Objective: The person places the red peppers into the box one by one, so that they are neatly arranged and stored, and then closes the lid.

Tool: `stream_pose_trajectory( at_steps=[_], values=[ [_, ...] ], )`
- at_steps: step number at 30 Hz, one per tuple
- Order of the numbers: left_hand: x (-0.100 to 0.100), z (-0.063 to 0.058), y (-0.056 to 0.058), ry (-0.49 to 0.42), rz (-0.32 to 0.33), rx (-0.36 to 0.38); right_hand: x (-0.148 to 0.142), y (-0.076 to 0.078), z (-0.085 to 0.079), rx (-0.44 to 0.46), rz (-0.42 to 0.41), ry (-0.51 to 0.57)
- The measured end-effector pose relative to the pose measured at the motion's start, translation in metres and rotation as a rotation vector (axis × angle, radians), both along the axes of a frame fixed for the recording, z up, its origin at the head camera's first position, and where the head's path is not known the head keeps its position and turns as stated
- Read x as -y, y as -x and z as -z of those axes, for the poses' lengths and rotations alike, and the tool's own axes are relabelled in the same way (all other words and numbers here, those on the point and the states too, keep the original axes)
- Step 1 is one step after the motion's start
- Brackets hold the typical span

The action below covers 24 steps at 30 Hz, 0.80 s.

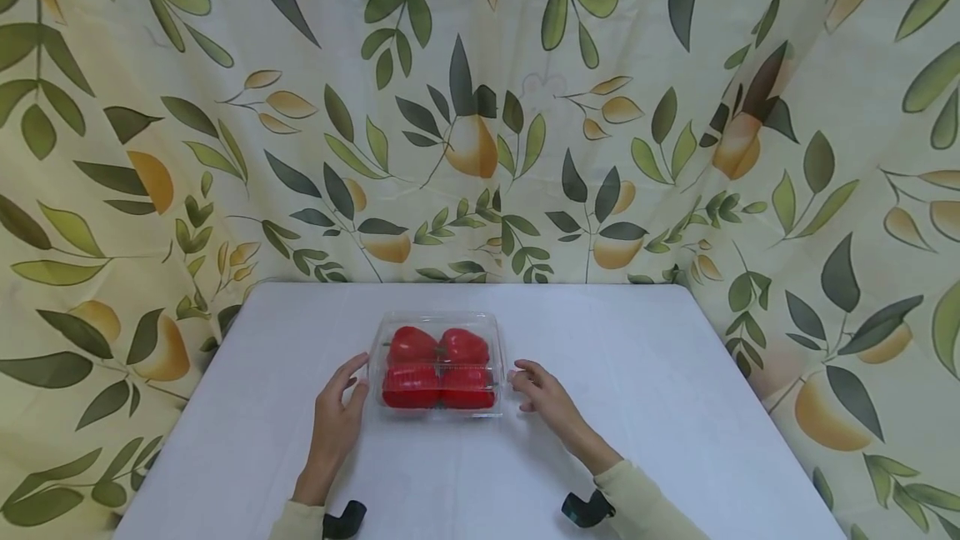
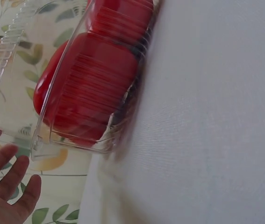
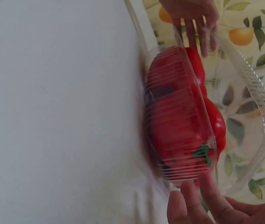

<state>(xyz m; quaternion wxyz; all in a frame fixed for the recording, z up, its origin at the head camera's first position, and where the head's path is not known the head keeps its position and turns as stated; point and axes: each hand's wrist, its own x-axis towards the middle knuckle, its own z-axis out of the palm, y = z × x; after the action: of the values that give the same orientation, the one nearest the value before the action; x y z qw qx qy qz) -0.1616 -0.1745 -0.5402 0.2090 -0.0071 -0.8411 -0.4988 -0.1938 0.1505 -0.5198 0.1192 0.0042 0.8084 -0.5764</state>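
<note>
A clear plastic clamshell container (image 1: 380, 332) stands on the white table, holding several red bell peppers (image 1: 410, 387). Both wrist views show its transparent lid (image 3: 258, 91) tilted up on the far side. My left hand (image 1: 335, 421) is by the container's left side, fingers extended and fingertips at its edge. On the right side, my right hand (image 1: 553, 408) has its fingers lightly bent close to the container wall; whether they touch it is hard to tell. A green stem (image 3: 203, 153) shows on one pepper in the right wrist view.
The white-covered table (image 1: 637, 357) reaches back to a leaf-and-fruit patterned curtain (image 1: 480, 215), which also hangs along both sides. Black wrist devices (image 1: 587, 510) sit at the sleeve cuffs.
</note>
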Motion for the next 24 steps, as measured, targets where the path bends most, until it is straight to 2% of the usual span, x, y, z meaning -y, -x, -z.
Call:
stream_pose_trajectory(
  at_steps=[9,14,24],
  values=[
    [0.0,0.004,-0.003,0.007,-0.016,0.032,-0.001,-0.005,0.008,0.029,-0.135,0.07],
    [0.002,0.009,-0.003,0.005,-0.017,0.051,0.0,-0.007,0.013,0.027,-0.158,0.084],
    [0.004,0.017,-0.003,-0.005,0.006,0.145,0.0,-0.002,0.015,0.032,-0.206,0.087]
  ],
)
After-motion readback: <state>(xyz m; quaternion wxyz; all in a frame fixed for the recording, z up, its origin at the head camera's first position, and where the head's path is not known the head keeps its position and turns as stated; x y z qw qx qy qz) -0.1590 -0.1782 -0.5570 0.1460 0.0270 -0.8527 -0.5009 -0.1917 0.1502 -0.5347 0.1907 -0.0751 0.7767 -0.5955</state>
